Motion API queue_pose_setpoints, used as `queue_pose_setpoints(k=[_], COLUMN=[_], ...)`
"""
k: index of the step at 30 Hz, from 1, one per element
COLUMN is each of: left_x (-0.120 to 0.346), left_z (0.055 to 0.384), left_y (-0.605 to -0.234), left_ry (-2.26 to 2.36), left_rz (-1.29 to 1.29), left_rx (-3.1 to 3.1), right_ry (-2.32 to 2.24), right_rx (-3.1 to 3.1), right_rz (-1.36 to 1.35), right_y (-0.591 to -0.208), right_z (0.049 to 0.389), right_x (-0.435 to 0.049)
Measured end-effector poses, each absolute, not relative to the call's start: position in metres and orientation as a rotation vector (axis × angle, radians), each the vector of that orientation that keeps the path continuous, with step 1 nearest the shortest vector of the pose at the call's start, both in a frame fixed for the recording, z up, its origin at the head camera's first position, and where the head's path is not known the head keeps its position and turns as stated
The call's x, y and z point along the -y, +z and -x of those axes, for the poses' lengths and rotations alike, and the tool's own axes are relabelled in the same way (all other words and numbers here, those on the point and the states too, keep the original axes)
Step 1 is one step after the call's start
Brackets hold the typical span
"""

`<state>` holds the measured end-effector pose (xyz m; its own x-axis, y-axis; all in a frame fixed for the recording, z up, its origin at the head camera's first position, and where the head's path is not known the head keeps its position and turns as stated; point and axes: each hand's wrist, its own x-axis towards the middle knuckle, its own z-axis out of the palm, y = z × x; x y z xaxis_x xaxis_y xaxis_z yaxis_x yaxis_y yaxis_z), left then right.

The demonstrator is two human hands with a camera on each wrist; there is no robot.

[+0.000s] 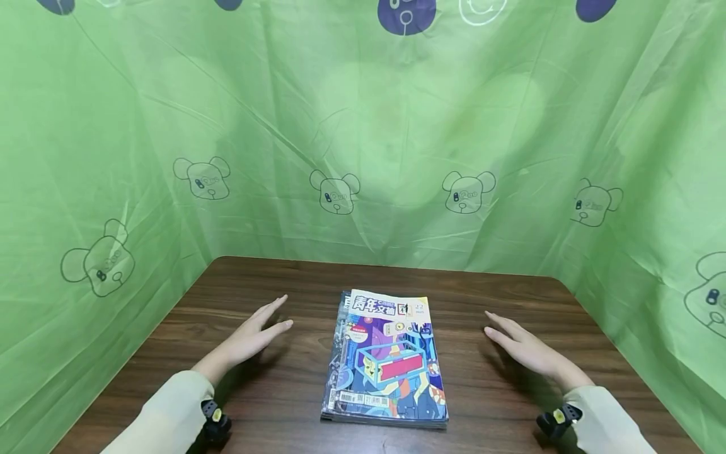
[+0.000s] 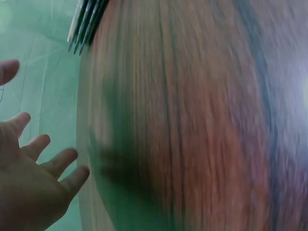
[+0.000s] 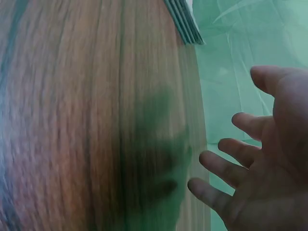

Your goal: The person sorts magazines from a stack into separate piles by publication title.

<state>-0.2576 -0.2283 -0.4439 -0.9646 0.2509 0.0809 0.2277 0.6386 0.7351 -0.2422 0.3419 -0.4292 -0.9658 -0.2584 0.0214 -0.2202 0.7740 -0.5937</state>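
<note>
A stack of magazines (image 1: pixel 391 366) lies flat in the middle of the brown wooden table, its top cover bright purple and blue with Chinese lettering. The lower ones stick out slightly at the left side. My left hand (image 1: pixel 249 340) hovers over the table left of the stack, fingers extended and touching nothing. To the right of the stack, my right hand (image 1: pixel 527 347) is held up likewise, its fingers spread and free. In both wrist views, only a corner of the magazine stack (image 2: pixel 89 24) shows at the top edge.
The wooden table (image 1: pixel 272 391) has rounded far corners. Green cloth (image 1: pixel 397 233) with bear-face prints hangs behind it and along both sides. Each wrist wears a small black camera (image 1: pixel 215 421) on a strap. Shadows of the hands fall on the tabletop.
</note>
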Motion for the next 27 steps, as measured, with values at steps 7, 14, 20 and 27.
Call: queue_pose_setpoints(k=[7,14,20,27], left_x=[0.219,0.204,0.192,0.176], left_z=[0.259,0.26,0.26,0.257], left_y=[-0.447,-0.447,-0.447,-0.441], left_ry=[1.383,1.631,1.701,1.707], left_rz=[-0.409,-0.404,-0.397,-0.419], left_rx=[-2.748,-2.471,-2.366,-2.298], right_ry=[-0.991,-1.167,-1.253,-1.285], right_rx=[-2.84,-2.68,-2.584,-2.519], right_rz=[0.379,0.375,0.379,0.425], right_y=[-0.43,-0.43,-0.426,-0.428], right_z=[0.241,0.241,0.24,0.242], right_x=[-0.337,-0.329,-0.317,-0.31])
